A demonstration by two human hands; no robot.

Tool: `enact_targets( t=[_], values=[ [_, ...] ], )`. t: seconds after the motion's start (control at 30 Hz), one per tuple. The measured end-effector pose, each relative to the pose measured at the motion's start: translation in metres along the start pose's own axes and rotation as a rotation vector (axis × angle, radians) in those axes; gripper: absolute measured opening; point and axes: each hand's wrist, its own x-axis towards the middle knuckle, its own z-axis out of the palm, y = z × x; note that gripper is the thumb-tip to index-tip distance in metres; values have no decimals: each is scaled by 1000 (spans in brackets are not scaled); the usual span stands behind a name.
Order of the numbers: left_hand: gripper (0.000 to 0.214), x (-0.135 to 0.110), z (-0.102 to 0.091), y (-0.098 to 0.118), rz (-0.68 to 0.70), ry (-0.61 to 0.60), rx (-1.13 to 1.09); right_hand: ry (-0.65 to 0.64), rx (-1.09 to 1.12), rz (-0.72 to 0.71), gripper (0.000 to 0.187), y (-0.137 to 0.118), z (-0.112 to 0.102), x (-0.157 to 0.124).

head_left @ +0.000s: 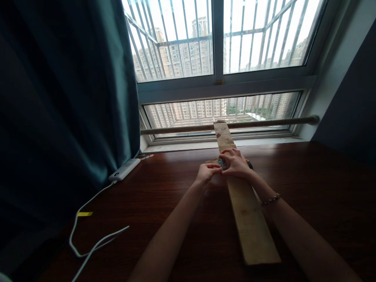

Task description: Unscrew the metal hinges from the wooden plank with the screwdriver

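A long pale wooden plank (249,215) lies on the dark brown tabletop, its far end reaching the window rail. My right hand (236,163) is over the plank with curved fingers, thumb and fingertips around a small grey-green piece with fine details (222,163). The exact kind of that piece is too small to tell. My left hand (207,172) is closed in a pinch at the piece's near left edge; whatever is between its fingertips is hidden. Just beyond my right wrist, a black and yellow object (249,164) shows in part.
A white power bank (125,170) with a white cable (75,231) lies at the left, beside a dark blue curtain (117,90). A yellow strip (85,214) is near the cable. The horizontal rail (264,124) crosses in front of the barred window.
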Motion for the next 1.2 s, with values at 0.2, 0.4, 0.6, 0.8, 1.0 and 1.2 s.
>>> enact_targets(
  t=[0.2, 0.4, 0.6, 0.8, 1.0, 1.2],
  values=[
    [14, -6, 2, 6, 456, 133, 736, 1, -1, 0, 60, -1, 0, 0],
    [19, -11, 3, 5, 478, 117, 924, 12, 3, 19, 59, -2, 0, 0],
    [18, -9, 0, 5, 470, 92, 860, -5, 10, 31, 59, -3, -1, 0],
    [19, -8, -1, 5, 467, 107, 831, 1, 8, 28, 59, -3, -2, 0],
    [18, -8, -3, 7, 512, 71, 854, -1, 19, 19, 58, -2, -2, 0],
    [20, -1, -4, 1, 444, 84, 670, -2, 22, 13, 59, -1, -1, 0]
  ],
)
